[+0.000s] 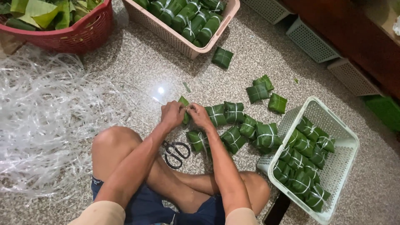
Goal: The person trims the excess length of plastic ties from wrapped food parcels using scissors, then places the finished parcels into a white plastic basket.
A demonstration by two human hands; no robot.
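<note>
Green leaf-wrapped parcel is pinched between the left hand and right hand, above black scissors.

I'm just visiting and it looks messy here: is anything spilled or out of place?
Mostly loose, not spilled. The white basket lies tipped on its side, parcels still inside. One leaf parcel sits alone by the pink basket. Plastic strips sprawl tangled over the floor. Both hands hold one parcel.

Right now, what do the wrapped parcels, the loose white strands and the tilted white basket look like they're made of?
Parcels: green leaf, seemingly banana, matte with fold lines. Strands: thin, glossy, translucent, probably plastic strip. Basket: moulded, perforated, likely plastic.
</note>
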